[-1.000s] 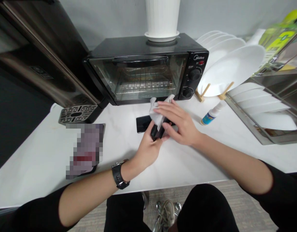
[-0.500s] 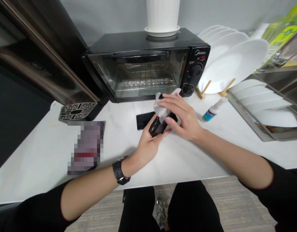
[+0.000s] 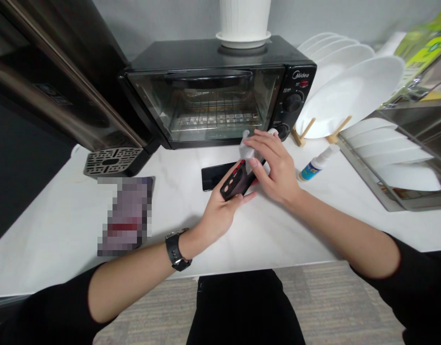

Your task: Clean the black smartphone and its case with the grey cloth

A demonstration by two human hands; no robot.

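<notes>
My left hand (image 3: 220, 211), with a black watch on its wrist, grips a black phone case (image 3: 233, 180) with red buttons, tilted up above the white counter. My right hand (image 3: 274, 165) presses a crumpled white wipe (image 3: 248, 148) against the far end of the case, fingers curled over it. A black phone (image 3: 215, 175) lies flat on the counter just behind my left hand.
A black toaster oven (image 3: 220, 91) stands at the back with a white pot (image 3: 244, 21) on top. White plates (image 3: 349, 91) stand in a wooden rack at right, beside a small spray bottle (image 3: 317, 164). A steel dish rack (image 3: 403, 158) is far right, a black machine with a drip grate (image 3: 110, 160) left.
The wipe and my right hand slid away from me along the case toward its far end, uncovering more of the case. The camera view drifted slightly.
</notes>
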